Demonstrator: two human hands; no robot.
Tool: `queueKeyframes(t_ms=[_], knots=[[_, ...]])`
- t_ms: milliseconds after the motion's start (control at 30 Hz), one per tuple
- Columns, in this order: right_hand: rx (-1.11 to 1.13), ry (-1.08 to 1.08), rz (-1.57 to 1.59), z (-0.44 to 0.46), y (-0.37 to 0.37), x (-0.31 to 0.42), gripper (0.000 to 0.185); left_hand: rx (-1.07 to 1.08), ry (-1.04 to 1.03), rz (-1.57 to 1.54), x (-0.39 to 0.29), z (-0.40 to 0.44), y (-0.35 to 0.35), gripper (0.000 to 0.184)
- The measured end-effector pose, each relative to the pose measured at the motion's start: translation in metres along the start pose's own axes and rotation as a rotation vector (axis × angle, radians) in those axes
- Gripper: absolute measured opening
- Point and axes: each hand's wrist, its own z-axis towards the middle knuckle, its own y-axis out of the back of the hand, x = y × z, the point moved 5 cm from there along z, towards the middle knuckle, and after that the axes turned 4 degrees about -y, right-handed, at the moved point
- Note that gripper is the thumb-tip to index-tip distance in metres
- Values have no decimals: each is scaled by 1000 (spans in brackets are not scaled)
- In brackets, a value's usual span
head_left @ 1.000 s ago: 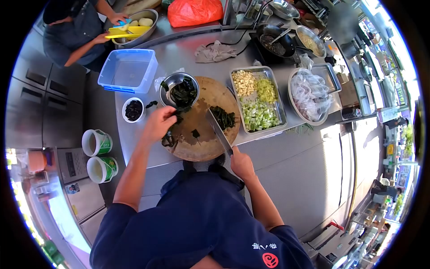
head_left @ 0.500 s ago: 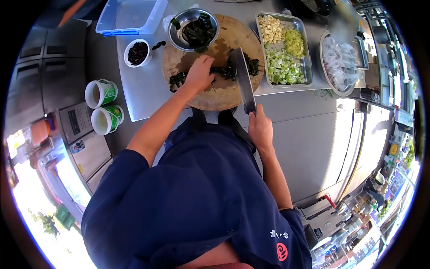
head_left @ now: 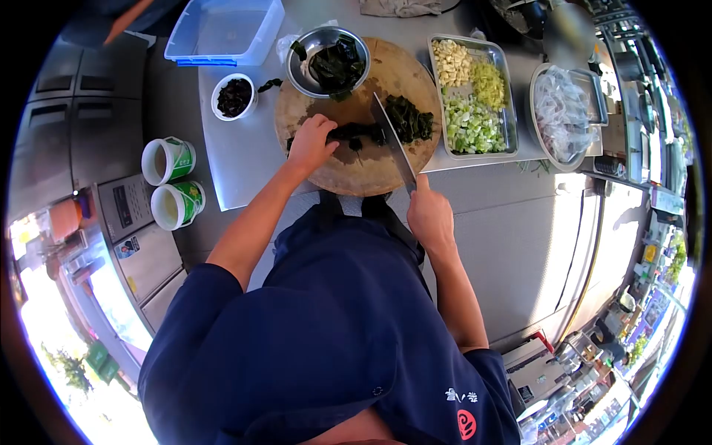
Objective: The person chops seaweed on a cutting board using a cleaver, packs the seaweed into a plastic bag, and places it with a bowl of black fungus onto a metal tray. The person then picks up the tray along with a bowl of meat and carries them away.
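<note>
Two hands working, one board, one knife. Right hand (head_left: 430,215) is closing fully round the handle of the knife (head_left: 393,148); blade is slanting across the round board (head_left: 363,176). Left hand (head_left: 311,148) is curling its fingers, half closed, at the left end of a dark leaf strip (head_left: 363,134); can't tell whether it is pinching it. Strip is lying mid-board, running toward the blade; one leaf heap (head_left: 409,120) is sitting right of the blade. Single leaves: too tangled to count.

Around: one metal bowl (head_left: 300,74) of leaves is overlapping the board's upper left edge; one white tub (head_left: 239,113) is standing left of it, one leaf scrap (head_left: 270,85) lying between. One plastic bin (head_left: 222,33) is standing behind. One tray (head_left: 482,156) is holding three chopped piles, right of the board. One basin (head_left: 535,122) is holding plastic bags (head_left: 564,107). Two buckets (head_left: 174,185) are standing left of the table (head_left: 233,174). In the way: left hand is hiding some leaf, blade is separating strip from heap.
</note>
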Motion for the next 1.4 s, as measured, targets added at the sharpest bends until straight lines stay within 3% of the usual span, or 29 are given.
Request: queueKeyframes(t_ms=[133, 267, 500, 667, 700, 900, 1133, 1200, 1400], knots=[[-84, 53, 115, -7, -18, 5, 21, -58, 19, 31, 0, -1, 14, 39], [-28, 29, 78, -5, -50, -1, 21, 9, -29, 22, -2, -7, 13, 39], [-82, 86, 118, -17, -27, 13, 22, -73, -13, 97, 3, -20, 19, 42], [2, 87, 120, -6, -66, 10, 23, 59, 78, 226, 0, -17, 19, 46], [8, 61, 90, -4, -67, 8, 24, -25, 46, 218, -2, -17, 18, 42], [8, 95, 145, -2, -53, -4, 21, -5, 36, 208, 6, -16, 6, 24], [-113, 0, 182, 0, -35, -42, 23, -61, -21, 250, -8, -13, 2, 16], [-111, -1, 203, 2, -33, -52, 24, -151, -44, 192, -14, -16, 5, 18], [-72, 7, 280, 9, -42, -60, 31, -115, 132, -328, -32, 19, -12, 24]])
